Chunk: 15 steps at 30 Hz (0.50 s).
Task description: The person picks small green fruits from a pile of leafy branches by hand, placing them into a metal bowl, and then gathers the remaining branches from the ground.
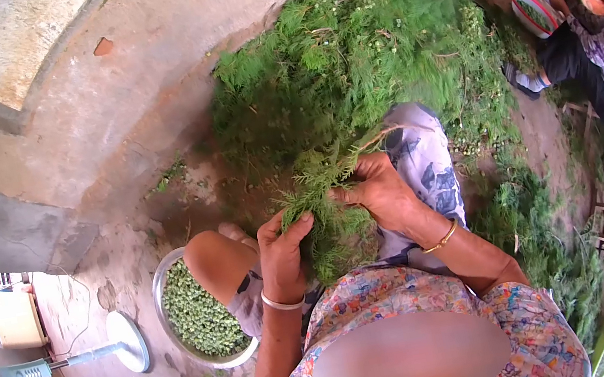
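Observation:
A leafy green sprig is held over my lap, between both hands. My left hand, with a pale bangle at the wrist, has its thumb and fingers closed on the sprig's lower left side. My right hand, with a gold bangle, pinches at the sprig's right side, near a brown stem. What lies between its fingertips is too small to make out. Left of my knee, a metal basin holds small green berries. Beyond my hands lies a large heap of green branches.
A fan stands on the concrete at the left. At the upper right sits another person near a red-rimmed basin. More branches lie along my right side. A wall runs along the upper left.

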Tool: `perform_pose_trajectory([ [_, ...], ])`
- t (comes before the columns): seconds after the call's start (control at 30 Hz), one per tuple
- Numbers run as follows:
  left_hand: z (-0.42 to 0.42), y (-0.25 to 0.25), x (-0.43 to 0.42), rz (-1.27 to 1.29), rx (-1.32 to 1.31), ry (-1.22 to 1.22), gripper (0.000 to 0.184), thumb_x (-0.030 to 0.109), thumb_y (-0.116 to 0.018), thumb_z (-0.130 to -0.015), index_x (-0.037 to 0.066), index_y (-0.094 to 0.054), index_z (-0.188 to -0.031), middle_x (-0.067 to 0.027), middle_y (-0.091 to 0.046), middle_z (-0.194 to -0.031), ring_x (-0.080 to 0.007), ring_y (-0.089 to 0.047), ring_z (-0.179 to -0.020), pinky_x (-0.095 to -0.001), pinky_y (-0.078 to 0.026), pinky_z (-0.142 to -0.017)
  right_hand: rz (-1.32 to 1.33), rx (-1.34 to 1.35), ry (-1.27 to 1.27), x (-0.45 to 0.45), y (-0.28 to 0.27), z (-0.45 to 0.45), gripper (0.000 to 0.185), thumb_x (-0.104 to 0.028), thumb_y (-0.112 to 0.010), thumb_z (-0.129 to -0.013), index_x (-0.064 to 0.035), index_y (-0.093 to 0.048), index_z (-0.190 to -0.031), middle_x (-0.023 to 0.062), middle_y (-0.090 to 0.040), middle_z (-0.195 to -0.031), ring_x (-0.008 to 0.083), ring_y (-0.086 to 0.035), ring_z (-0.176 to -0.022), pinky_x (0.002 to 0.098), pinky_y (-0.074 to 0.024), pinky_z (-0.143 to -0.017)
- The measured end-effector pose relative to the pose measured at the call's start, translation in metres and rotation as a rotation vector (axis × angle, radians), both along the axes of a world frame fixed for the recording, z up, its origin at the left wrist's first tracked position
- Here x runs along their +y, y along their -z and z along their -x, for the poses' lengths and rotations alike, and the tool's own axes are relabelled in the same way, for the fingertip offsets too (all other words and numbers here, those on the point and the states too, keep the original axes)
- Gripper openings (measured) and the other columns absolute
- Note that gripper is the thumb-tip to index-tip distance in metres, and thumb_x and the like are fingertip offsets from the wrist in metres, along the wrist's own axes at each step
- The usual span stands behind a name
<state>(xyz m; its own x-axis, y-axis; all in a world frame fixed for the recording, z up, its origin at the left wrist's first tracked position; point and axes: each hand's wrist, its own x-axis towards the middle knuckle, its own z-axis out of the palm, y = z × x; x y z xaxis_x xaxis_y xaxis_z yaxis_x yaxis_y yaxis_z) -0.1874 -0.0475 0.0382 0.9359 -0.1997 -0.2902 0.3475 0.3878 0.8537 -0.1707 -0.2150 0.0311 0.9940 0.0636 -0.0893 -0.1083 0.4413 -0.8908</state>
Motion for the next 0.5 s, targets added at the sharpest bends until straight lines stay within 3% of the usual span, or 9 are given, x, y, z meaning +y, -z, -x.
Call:
perform_pose_trajectory([
  [0.03,0.000,-0.005,0.001,0.000,0.004,0.001,0.021,0.009,-0.065,-0.079,-0.003,-0.063,-0.097,-0.0042,-0.065,-0.086,-0.0111,-0.060,-0.077,-0.0265,-0.048,-0.071,0.000,0.004,0.001,-0.001,0.003,0.000,0.006,0.003,-0.067,-0.075,-0.0007,-0.064,-0.079,-0.0001,-0.061,-0.068,0.0073,-0.052,-0.058,0.0231,-0.0431,-0.053],
  [0.1,0.003,-0.024,0.002,-0.906,-0.499,0.090,0.026,0.006,-0.064,-0.074,-0.005,-0.062,-0.098,-0.0110,-0.065,-0.091,-0.0187,-0.061,-0.085,-0.0323,-0.048,-0.077,0.042,-0.031,-0.010,-0.004,0.011,-0.001,0.020,0.004,-0.068,-0.073,0.0002,-0.067,-0.092,0.0022,-0.066,-0.081,0.0082,-0.057,-0.068,0.0243,-0.0480,-0.060],
  [0.13,0.005,-0.030,-0.001,-0.903,-0.497,0.096,0.026,0.006,-0.064,-0.074,-0.005,-0.062,-0.098,-0.0110,-0.065,-0.091,-0.0187,-0.061,-0.085,-0.0323,-0.048,-0.077,0.043,-0.026,-0.006,-0.005,0.010,-0.002,0.020,0.004,-0.068,-0.073,0.0002,-0.067,-0.092,0.0022,-0.066,-0.081,0.0082,-0.057,-0.068,0.0243,-0.0480,-0.060],
  [0.2,0.011,-0.041,-0.012,-1.163,-0.856,-0.368,0.029,0.004,-0.064,-0.068,-0.003,-0.060,-0.096,-0.0151,-0.062,-0.096,-0.0277,-0.059,-0.088,-0.0384,-0.046,-0.080,0.360,-0.005,0.022,-0.006,0.006,-0.002,0.016,0.007,-0.067,-0.072,0.0012,-0.065,-0.087,0.0021,-0.065,-0.080,0.0078,-0.056,-0.067,0.0244,-0.0473,-0.059],
  [0.23,0.013,-0.050,-0.016,-1.269,-0.988,-0.452,0.031,0.001,-0.064,-0.066,-0.001,-0.059,-0.097,-0.0156,-0.060,-0.097,-0.0329,-0.056,-0.089,-0.0414,-0.044,-0.080,0.361,-0.003,0.018,-0.004,0.007,-0.003,0.016,0.007,-0.067,-0.072,0.0012,-0.065,-0.087,0.0021,-0.065,-0.080,0.0078,-0.056,-0.067,0.0244,-0.0473,-0.059],
  [0.27,0.014,-0.052,-0.016,-1.272,-0.982,-0.455,0.031,0.001,-0.064,-0.066,-0.001,-0.059,-0.097,-0.0156,-0.060,-0.097,-0.0329,-0.056,-0.089,-0.0414,-0.044,-0.080,0.299,-0.006,0.054,0.000,0.009,-0.005,0.015,0.008,-0.067,-0.071,0.0016,-0.065,-0.085,0.0022,-0.065,-0.079,0.0078,-0.056,-0.067,0.0243,-0.0469,-0.059],
  [0.33,0.015,-0.054,-0.016,-1.133,-1.351,-0.081,0.035,0.002,-0.066,-0.065,0.000,-0.057,-0.099,-0.0141,-0.060,-0.094,-0.0334,-0.058,-0.083,-0.0413,-0.046,-0.073,0.237,-0.013,0.079,0.004,0.009,-0.006,0.014,0.009,-0.067,-0.070,0.0020,-0.064,-0.083,0.0023,-0.064,-0.078,0.0078,-0.055,-0.067,0.0242,-0.0464,-0.058],
  [0.37,0.013,-0.042,-0.021,-1.075,-1.372,-0.006,0.035,0.003,-0.067,-0.067,0.000,-0.056,-0.099,-0.0150,-0.060,-0.089,-0.0329,-0.059,-0.078,-0.0381,-0.047,-0.064,0.140,-0.015,0.067,0.005,0.007,-0.006,0.015,0.009,-0.067,-0.070,0.0022,-0.064,-0.083,0.0031,-0.064,-0.078,0.0080,-0.055,-0.066,0.0243,-0.0461,-0.057],
  [0.5,0.004,0.001,-0.022,-1.171,-1.060,-0.168,0.027,0.002,-0.069,-0.068,0.001,-0.055,-0.092,-0.0140,-0.057,-0.076,-0.0299,-0.057,-0.063,-0.0373,-0.044,-0.053,0.022,0.010,0.065,0.006,-0.004,-0.006,0.015,0.010,-0.068,-0.069,0.0030,-0.064,-0.081,0.0040,-0.064,-0.077,0.0085,-0.055,-0.065,0.0245,-0.0454,-0.056],
])
